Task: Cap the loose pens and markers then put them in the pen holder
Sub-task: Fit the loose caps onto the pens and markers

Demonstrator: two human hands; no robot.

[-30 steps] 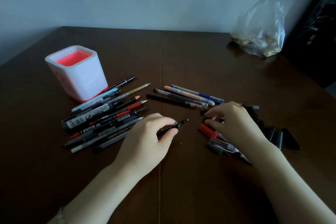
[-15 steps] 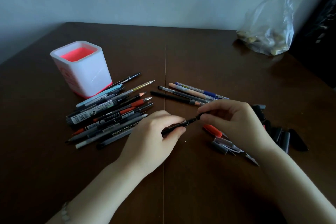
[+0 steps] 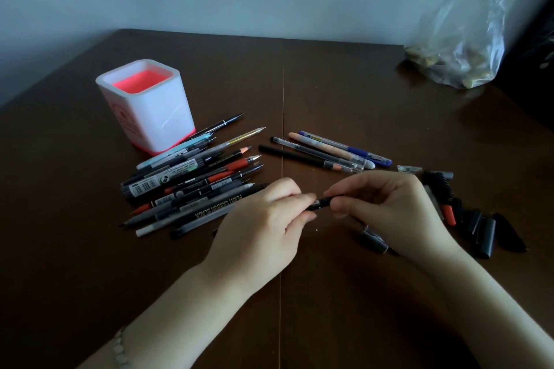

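A black pen [image 3: 322, 203] runs between my two hands just above the dark table. My left hand [image 3: 263, 228] grips its barrel and my right hand [image 3: 386, 207] pinches its far end, where a black cap seems to sit; fingers hide the joint. To the left lies a pile of uncapped pens and markers [image 3: 192, 186]. The white pen holder [image 3: 147, 105] with a pink inside stands behind that pile. Several capped pens [image 3: 326, 151] rest beyond my hands. Loose black and red caps [image 3: 476, 225] are scattered to the right of my right hand.
A clear plastic bag [image 3: 461, 42] with small items sits at the table's far right corner, against the wall. One clear cap [image 3: 409, 169] lies alone near the capped pens. A black cap [image 3: 374, 241] lies under my right wrist.
My right hand left the cap pile and came to the tip of the pen in my left hand. The two hands now meet on the pen.
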